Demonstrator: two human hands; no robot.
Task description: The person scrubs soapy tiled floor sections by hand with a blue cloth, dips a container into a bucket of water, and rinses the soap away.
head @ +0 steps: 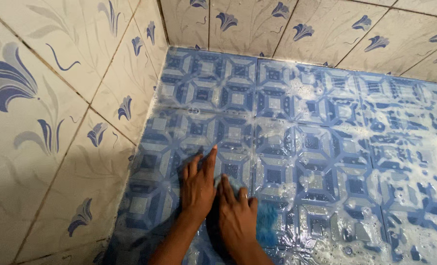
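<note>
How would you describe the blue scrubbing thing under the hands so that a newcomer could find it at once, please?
Start at the blue patterned floor tiles near the corner of the flowered wall tiles. Both hands press down there, left hand beside right hand. The bright blue fuzzy scrubbing cloth sticks out beside the right hand: soft and plain, unlike the patterned tiles.

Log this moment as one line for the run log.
left hand flat on wet floor tiles | right hand pressing blue scrubber | suds right

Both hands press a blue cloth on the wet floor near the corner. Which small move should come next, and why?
Probably push the blue cloth forward toward the corner. The left hand and right hand press side by side on it, and the floor tiles ahead by the wall show less foam than those on the right.
</note>
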